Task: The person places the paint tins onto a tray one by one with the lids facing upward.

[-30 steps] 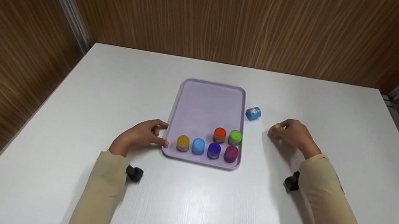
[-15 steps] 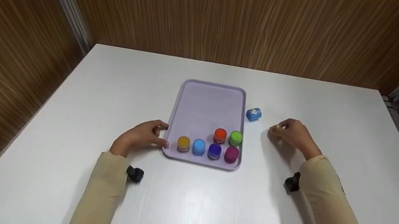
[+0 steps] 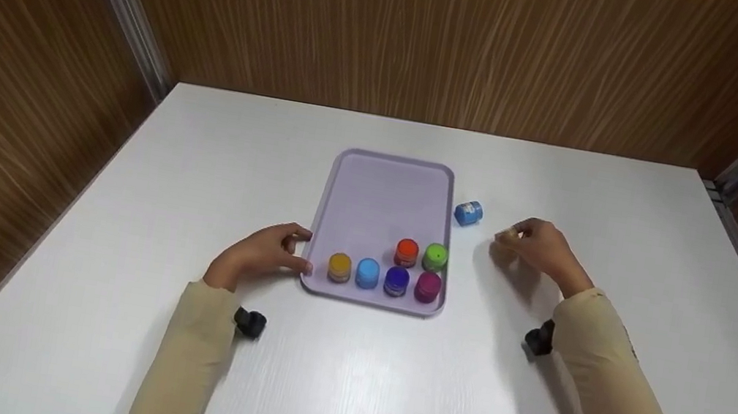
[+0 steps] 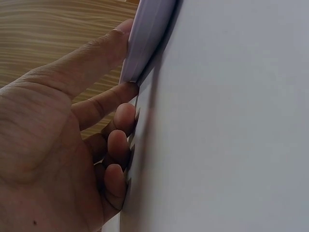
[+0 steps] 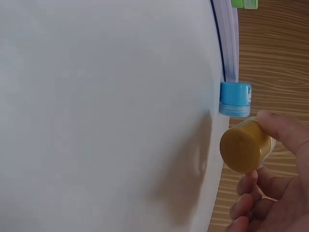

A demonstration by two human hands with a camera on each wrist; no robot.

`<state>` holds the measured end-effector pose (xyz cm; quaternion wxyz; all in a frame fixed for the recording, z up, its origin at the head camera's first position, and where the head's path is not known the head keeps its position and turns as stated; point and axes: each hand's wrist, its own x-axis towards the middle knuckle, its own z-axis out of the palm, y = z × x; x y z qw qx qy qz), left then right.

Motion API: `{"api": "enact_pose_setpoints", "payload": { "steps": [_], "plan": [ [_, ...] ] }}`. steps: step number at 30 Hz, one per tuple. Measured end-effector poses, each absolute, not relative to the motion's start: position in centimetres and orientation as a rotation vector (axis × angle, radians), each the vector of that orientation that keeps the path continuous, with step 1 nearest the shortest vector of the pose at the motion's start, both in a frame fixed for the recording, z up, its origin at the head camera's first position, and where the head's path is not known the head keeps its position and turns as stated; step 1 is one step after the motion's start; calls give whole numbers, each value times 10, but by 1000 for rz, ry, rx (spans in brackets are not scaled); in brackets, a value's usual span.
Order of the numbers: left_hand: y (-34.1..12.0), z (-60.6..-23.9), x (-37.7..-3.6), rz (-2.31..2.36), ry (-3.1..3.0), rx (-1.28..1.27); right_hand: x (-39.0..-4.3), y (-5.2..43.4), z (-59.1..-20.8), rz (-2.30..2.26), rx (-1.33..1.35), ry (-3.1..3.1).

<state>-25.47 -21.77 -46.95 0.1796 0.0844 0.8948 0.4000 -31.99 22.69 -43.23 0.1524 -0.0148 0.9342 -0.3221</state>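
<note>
My left hand (image 3: pixel 264 250) lies at the left edge of the lilac tray (image 3: pixel 372 302), thumb and forefinger touching its rim. The other fingertips rest on the table in the left wrist view. My right hand (image 3: pixel 544 249) pinches a small mustard-yellow paint jar (image 5: pixel 241 147) between thumb and fingers, tilted above the table. On the tray's near end stand several jars: ochre (image 3: pixel 339 267), light blue (image 3: pixel 367 273), dark blue (image 3: pixel 396 281), magenta (image 3: pixel 428 287), red (image 3: pixel 406 252) and green (image 3: pixel 435 257). A blue jar (image 3: pixel 469 212) lies on its side right of the tray.
The white table (image 3: pixel 349 381) spreads around the tray. Wood-grain panels (image 3: pixel 396 34) rise behind it and at both sides. A small black camera (image 3: pixel 249 323) sits by the left sleeve, another black camera (image 3: pixel 539 338) by the right.
My right hand has raised the yellow jar slightly, and its shadow has shifted. The left hand, the tray and the other jars keep their places.
</note>
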Motion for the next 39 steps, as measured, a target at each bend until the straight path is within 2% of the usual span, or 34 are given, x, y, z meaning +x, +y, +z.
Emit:
{"api": "enact_pose_setpoints", "payload": {
  "steps": [39],
  "plan": [
    [-218, -466, -255, 1122, 2517, 243, -308, 177, -406, -1089, -309, 2828]
  ]
}}
